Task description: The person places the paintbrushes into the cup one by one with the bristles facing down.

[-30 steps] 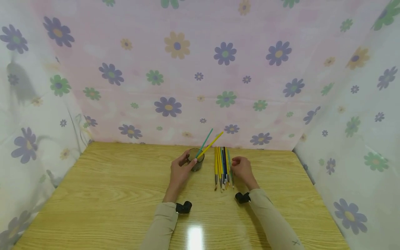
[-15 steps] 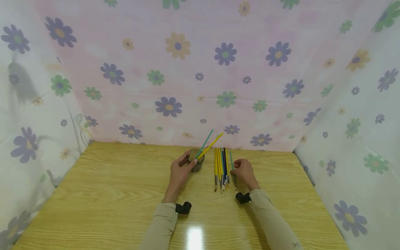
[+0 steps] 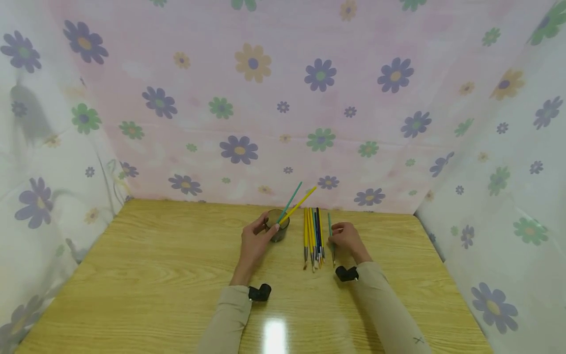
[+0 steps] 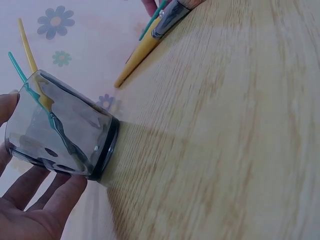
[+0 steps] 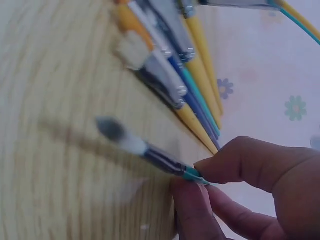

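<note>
Right hand [image 3: 346,238] pinches a teal brush [image 3: 330,236] at mid-handle, lifted just right of the brush row [image 3: 313,236] on the table [image 3: 155,265]; light, stiff, probably best held there; left hand [image 3: 254,241] curls around the glass [image 3: 277,227].

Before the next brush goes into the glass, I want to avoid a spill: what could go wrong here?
1. The right hand only pinches the teal brush near its ferrule, so it could pivot or slip.
2. The glass cup already holds two brushes leaning far right; their leverage might tip it if the left hand lets go.
3. The pile of brushes lies close beside the right hand, and a careless swing could scatter it.
</note>
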`<action>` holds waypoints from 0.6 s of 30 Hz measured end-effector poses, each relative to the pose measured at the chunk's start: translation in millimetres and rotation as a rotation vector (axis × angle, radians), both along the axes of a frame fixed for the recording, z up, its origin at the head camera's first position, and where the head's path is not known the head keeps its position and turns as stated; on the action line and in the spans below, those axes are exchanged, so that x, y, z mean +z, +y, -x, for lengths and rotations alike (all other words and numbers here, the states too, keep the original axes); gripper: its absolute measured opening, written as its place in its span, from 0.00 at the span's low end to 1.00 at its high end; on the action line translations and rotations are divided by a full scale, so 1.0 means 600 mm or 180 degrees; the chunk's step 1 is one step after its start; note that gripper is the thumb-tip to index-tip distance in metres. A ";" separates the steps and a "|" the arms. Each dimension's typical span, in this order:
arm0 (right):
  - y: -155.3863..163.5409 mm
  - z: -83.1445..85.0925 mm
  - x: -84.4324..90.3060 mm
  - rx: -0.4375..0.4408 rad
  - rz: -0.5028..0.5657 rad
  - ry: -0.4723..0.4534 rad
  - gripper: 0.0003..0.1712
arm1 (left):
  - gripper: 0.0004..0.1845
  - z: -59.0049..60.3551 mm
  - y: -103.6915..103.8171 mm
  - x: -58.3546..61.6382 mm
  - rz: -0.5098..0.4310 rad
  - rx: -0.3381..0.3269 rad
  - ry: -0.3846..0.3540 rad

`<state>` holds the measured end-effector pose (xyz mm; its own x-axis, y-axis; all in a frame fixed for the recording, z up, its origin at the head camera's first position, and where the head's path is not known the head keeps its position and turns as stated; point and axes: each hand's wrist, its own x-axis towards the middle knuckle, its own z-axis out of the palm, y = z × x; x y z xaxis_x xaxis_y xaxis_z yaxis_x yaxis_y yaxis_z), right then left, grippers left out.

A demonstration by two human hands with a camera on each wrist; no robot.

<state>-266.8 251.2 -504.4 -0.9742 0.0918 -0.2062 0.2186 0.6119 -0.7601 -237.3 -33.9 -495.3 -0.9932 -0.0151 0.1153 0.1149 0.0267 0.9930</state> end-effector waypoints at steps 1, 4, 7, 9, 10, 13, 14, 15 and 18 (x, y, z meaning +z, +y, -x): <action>0.003 0.000 0.000 -0.0002 0.0110 -0.0018 0.25 | 0.31 -0.004 0.000 0.010 0.0004 -0.0017 -0.0015; 0.010 0.000 0.000 -0.0038 0.0499 -0.0078 0.26 | 0.30 -0.011 -0.001 0.021 -0.0012 -0.0038 -0.0016; 0.015 -0.002 0.001 -0.0114 0.0853 -0.0159 0.28 | 0.30 -0.007 -0.002 0.018 -0.0026 -0.0052 -0.0044; 0.017 -0.004 0.002 -0.0163 0.1019 -0.0186 0.29 | 0.30 0.000 -0.001 0.009 -0.0021 -0.0041 -0.0043; 0.018 -0.005 0.001 -0.0182 0.1097 -0.0192 0.29 | 0.31 0.004 -0.001 0.002 -0.0030 -0.0034 -0.0047; 0.020 -0.009 -0.005 -0.0202 0.1360 -0.0190 0.30 | 0.31 0.017 0.000 -0.021 -0.0049 0.0020 -0.0026; 0.020 -0.010 -0.008 -0.0210 0.1463 -0.0178 0.31 | 0.31 0.020 0.001 -0.027 -0.0041 0.0037 -0.0007; 0.020 -0.011 -0.011 -0.0218 0.1577 -0.0164 0.31 | 0.31 0.023 0.002 -0.032 -0.0047 0.0048 -0.0007; 0.017 -0.013 -0.017 -0.0253 0.1863 -0.0108 0.30 | 0.32 0.027 0.003 -0.039 -0.0042 0.0064 0.0015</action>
